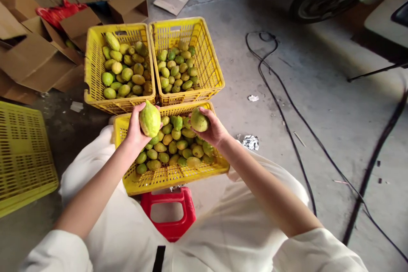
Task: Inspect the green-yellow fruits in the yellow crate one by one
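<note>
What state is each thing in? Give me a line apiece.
Left hand, closed on left fruit
Left fruit, held
Right hand, closed on right fruit
Right fruit, held
Near crate, open-topped, part-filled with fruits
Back left crate, likewise
Back right crate, likewise
Cardboard box, flaps open
Black cable, loosely looped
Foil, crumpled

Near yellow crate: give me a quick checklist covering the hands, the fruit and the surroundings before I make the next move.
1. Left hand has its fruit: ok, fingers curl around a large yellow-green fruit.
2. Right hand has its fruit: ok, it holds a duller green fruit.
3. Hidden sides of both held fruits sound: cannot tell, they face away.
4. Near crate well supported: cannot tell; a red stool shows by its front edge, but what bears it is hidden.
5. Floor right of that crate free of litter: not ok, crumpled foil lies there.
</note>
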`<state>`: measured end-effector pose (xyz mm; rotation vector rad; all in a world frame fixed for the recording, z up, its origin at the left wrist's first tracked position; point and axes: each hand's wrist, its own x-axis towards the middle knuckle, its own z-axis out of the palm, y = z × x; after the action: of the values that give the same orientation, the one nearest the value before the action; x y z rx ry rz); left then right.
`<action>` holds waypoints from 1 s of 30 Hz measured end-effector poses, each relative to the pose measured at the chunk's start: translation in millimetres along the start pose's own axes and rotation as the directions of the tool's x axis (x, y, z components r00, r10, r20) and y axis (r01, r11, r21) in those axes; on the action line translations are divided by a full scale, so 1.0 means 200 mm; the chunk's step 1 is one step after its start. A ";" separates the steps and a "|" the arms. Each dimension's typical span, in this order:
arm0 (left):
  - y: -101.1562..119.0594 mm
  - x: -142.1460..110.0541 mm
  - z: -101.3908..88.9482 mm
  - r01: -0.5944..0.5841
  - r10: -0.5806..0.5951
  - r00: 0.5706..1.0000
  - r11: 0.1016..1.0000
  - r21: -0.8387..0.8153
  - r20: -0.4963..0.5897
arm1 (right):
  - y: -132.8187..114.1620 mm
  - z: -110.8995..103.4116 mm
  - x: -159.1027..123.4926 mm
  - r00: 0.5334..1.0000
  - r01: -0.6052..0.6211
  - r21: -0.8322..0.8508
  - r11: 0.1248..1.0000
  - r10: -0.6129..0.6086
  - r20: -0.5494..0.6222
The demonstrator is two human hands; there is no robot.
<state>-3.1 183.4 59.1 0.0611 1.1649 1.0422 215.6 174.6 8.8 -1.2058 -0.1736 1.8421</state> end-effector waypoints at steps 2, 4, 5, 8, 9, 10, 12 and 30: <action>-0.01 0.01 0.02 -0.006 0.008 0.999 0.998 -0.064 0.042 | -0.01 0.00 0.00 1.000 -0.006 0.000 1.000 0.006 -0.004; -0.01 0.03 0.03 0.041 -0.036 0.998 0.995 -0.091 0.051 | -0.01 0.00 0.00 1.000 -0.017 0.001 1.000 0.017 -0.003; -0.01 0.03 0.04 0.064 -0.060 0.997 0.994 -0.094 0.042 | -0.02 0.00 0.00 1.000 -0.022 0.006 1.000 0.022 0.000; 0.00 0.03 0.04 0.122 -0.120 0.993 0.983 -0.135 0.018 | -0.02 0.00 0.00 0.999 -0.036 0.033 0.999 0.036 0.012; 0.00 0.03 0.04 0.135 -0.136 0.991 0.978 -0.157 0.008 | -0.02 0.00 0.00 0.999 -0.041 0.041 0.998 0.041 0.015; 0.00 0.03 0.04 0.145 -0.148 0.989 0.974 -0.176 -0.003 | -0.02 0.00 0.00 0.999 -0.046 0.046 0.998 0.046 0.018; 0.01 0.02 0.02 0.151 -0.158 0.987 0.971 -0.186 -0.022 | -0.02 0.00 0.01 0.999 -0.051 0.052 0.997 0.050 0.021; 0.01 0.05 -0.16 0.050 -0.058 0.990 0.997 -0.062 -0.128 | 0.02 0.02 0.02 0.999 0.022 0.040 0.999 -0.023 0.028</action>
<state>-29.5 176.4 38.5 -0.0852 1.2456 1.0441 209.1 176.9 5.8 -1.1464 -0.1650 1.8357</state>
